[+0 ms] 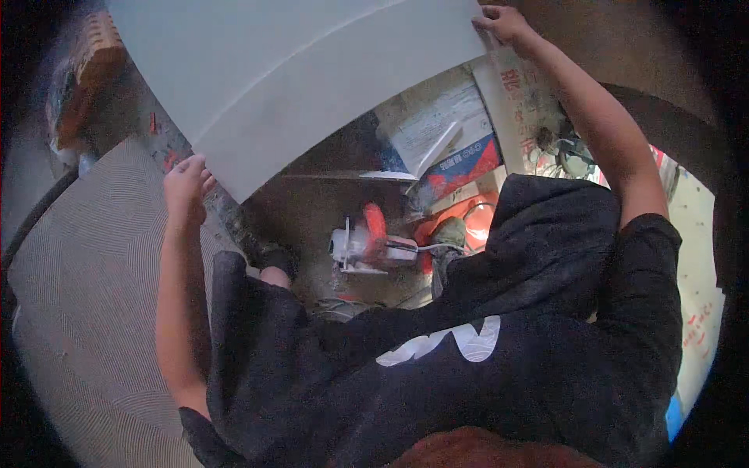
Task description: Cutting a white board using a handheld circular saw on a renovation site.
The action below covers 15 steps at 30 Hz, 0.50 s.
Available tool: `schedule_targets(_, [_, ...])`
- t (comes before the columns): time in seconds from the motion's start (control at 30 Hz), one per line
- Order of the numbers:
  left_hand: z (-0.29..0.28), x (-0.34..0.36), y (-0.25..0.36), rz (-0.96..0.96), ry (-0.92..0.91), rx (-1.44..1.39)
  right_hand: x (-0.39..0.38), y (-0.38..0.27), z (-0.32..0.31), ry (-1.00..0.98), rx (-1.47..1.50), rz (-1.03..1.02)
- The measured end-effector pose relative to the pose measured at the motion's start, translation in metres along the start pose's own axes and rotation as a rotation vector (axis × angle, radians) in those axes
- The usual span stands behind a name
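Observation:
A large, smooth pale tile [312, 93] spans the top of the view, with a thin whitish line running across its face. My left hand [187, 186] is closed at its near left edge, close to the lower corner. My right hand [505, 25] is closed on its right edge, with the arm stretched far forward. Below the tile, between my legs, a white power tool with a red handle [374, 232] lies on the floor, somewhat blurred.
On the left spreads a grey surface with fine combed ridges [94, 296]. A blue, white and red printed bag or sheet [460, 160] lies beyond the tool, with a pale offcut strip [437, 148] over it. An orange-brown stack [97, 54] stands at far left.

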<state>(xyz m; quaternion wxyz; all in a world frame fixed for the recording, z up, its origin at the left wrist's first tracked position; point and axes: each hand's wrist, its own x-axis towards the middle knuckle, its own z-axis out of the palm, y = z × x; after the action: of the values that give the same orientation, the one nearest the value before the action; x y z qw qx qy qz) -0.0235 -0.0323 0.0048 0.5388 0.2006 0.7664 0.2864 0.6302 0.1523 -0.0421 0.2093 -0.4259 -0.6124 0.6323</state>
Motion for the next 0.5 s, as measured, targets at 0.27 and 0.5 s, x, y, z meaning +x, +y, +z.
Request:
schedule_targets(0.27, [0.001, 0.007, -0.005, 0.002, 0.0, 0.109, 0.009, 0.026, -0.008, 0.384, -0.891, 0.379])
schedule_targets(0.5, [0.001, 0.006, -0.011, 0.005, 0.022, 0.106, 0.013, 0.012, 0.011, 0.448, -0.701, 0.5])
